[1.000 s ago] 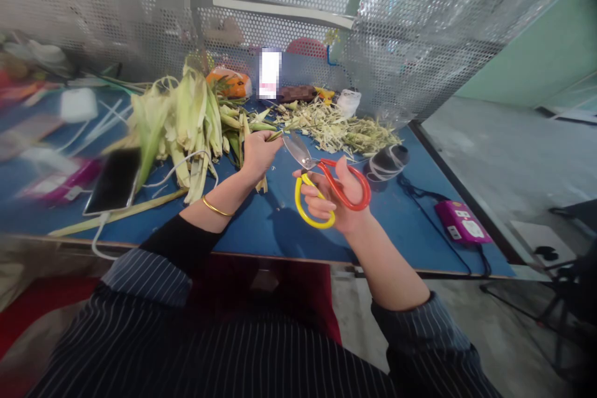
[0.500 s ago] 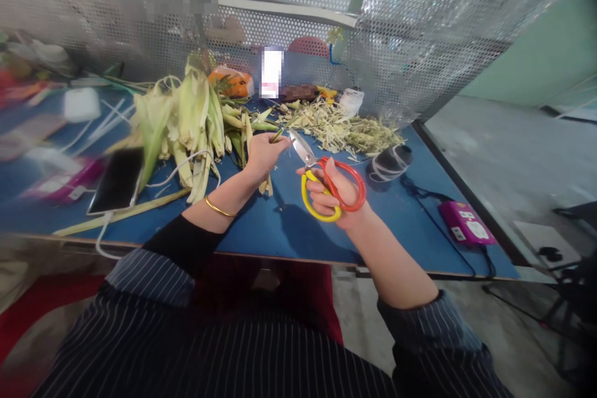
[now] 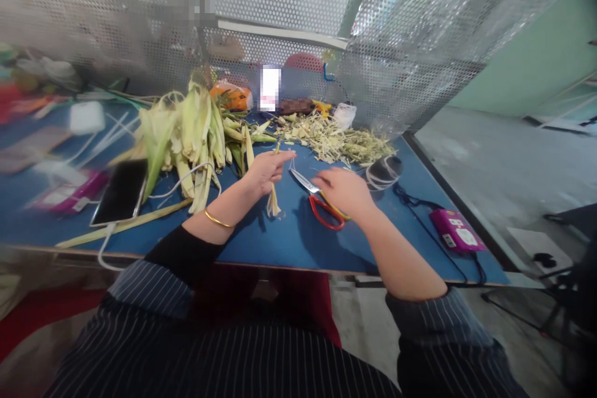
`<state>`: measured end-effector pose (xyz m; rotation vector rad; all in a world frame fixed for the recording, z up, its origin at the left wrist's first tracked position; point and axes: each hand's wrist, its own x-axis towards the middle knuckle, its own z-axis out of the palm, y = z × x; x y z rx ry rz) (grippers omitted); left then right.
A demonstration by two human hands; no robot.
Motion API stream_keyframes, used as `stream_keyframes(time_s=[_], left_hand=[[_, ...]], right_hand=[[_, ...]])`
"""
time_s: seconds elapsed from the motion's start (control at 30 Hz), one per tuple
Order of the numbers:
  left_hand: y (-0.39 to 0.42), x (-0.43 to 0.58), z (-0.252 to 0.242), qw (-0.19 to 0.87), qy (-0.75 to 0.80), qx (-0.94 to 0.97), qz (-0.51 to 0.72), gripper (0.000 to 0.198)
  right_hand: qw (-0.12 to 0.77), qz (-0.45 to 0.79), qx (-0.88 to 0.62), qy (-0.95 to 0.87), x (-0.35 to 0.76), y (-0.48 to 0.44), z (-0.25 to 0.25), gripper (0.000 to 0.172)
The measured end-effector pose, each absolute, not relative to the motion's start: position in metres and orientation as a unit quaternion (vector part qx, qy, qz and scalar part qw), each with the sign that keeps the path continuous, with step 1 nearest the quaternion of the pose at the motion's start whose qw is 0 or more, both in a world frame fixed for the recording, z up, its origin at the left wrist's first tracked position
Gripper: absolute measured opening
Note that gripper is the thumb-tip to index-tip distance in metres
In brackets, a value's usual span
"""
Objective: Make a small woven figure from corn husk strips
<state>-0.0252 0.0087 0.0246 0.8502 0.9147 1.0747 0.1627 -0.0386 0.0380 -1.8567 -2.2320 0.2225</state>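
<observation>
Hands, two, bare. Left hand (image 3: 267,173): index finger extended, the others closed on a slim husk piece (image 3: 273,205), above the desk (image 3: 265,245); gold bangle (image 3: 217,219) at the wrist. Husk piece: pale straw-yellow, its lower end frayed and flared, a narrow tip showing above the fingers; fine white thread (image 3: 291,160) beside the fingertips. Right hand (image 3: 346,191): palm down, fingers bent, over the scissors (image 3: 306,183); whether it grips them cannot be told. Scissors: silver blades together, one handle red, one yellow. Husk heap (image 3: 198,130), green to cream, left; shredded pile (image 3: 342,142) behind.
</observation>
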Motion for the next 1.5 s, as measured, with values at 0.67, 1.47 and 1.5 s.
stream_keyframes(time_s=[0.67,1.47,1.5], left_hand=[[0.010,-0.014,0.005,0.747,0.388,0.254,0.476,0.019],[0.006,-0.013,0.005,0.613,0.364,0.402,0.576,0.029],[0.007,-0.014,0.005,0.616,0.368,0.395,0.573,0.029]], right_hand=[[0.201,-0.041,-0.737,-0.644,0.182,0.060,0.052,0.031],[0.394,0.594,-0.459,-0.530,0.127,-0.025,0.013,0.026],[0.388,0.601,-0.459,-0.526,0.127,-0.025,0.013,0.027]])
